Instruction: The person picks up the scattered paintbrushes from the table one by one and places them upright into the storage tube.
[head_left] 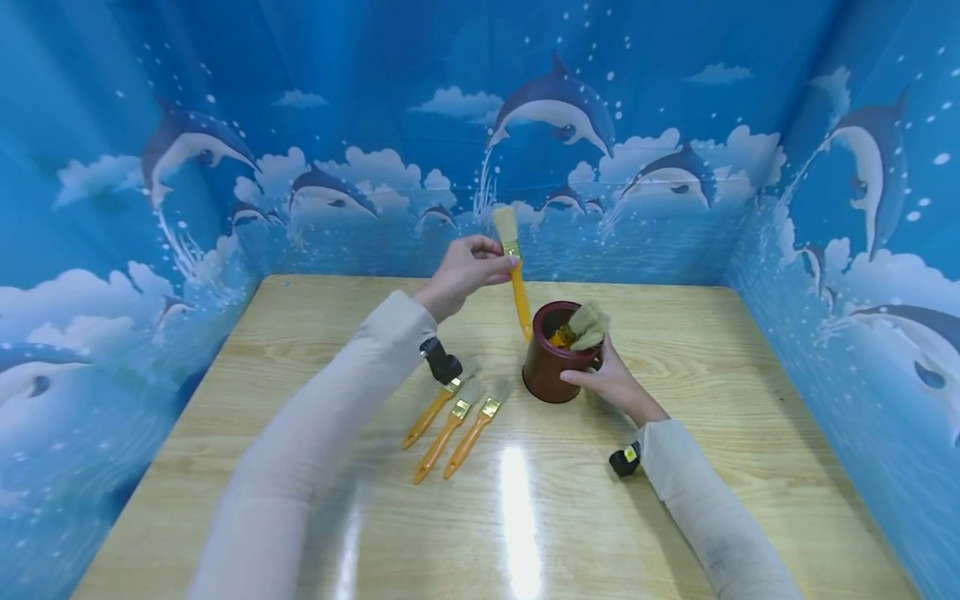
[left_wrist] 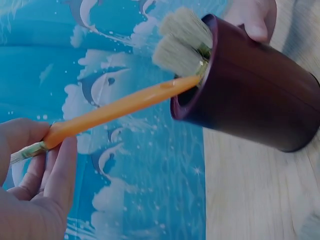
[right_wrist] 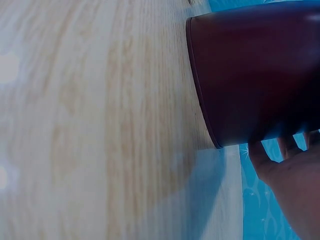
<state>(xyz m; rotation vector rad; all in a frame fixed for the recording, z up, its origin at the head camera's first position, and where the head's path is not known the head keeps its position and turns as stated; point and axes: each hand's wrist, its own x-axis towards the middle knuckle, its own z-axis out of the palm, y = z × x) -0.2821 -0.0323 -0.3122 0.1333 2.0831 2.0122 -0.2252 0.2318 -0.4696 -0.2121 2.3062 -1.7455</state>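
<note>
My left hand pinches a paintbrush near its metal band, bristles up and orange handle down. The handle's end is at the rim of a dark red cup; in the left wrist view the handle slants to the cup's mouth. At the cup's right side, my right hand grips it, thumb toward the front; the right wrist view shows the fingers against the wall of the cup. Pale-bristled paintbrushes stick out of the cup, their handles mostly hidden inside.
Three orange-handled paintbrushes lie on the wooden table, left of the cup and below my left forearm. A blue dolphin-print curtain surrounds the table at the back and sides. Light glares off the tabletop near the front.
</note>
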